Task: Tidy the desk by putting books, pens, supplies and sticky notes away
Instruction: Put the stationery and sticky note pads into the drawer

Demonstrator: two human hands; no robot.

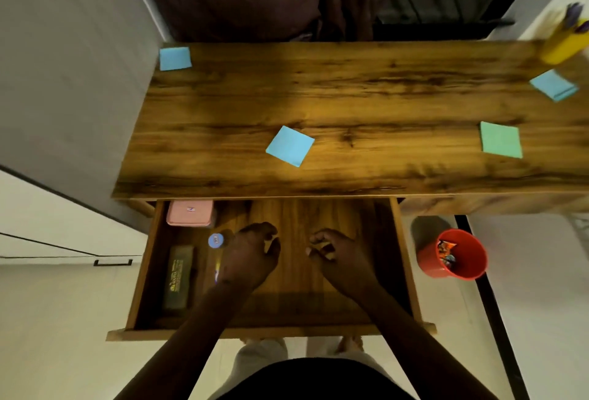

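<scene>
wood grain ran across the desk [366, 87], where four sticky notes [290, 145] lay scattered. from the head view, our left hand [248, 256] and right hand [342, 257] hovered loosely curled, empty, over the open drawer [318, 272], supplies kept left.

Your head cam ran dim: warm light pooled mid-desk [350, 96], falling off toward the edges. The open drawer [318, 272] sat in shadow, both hands near-silhouettes. Yellow holder [564, 44] was motion-blurred at the far right corner. Wide-angle bowing at edges.
</scene>
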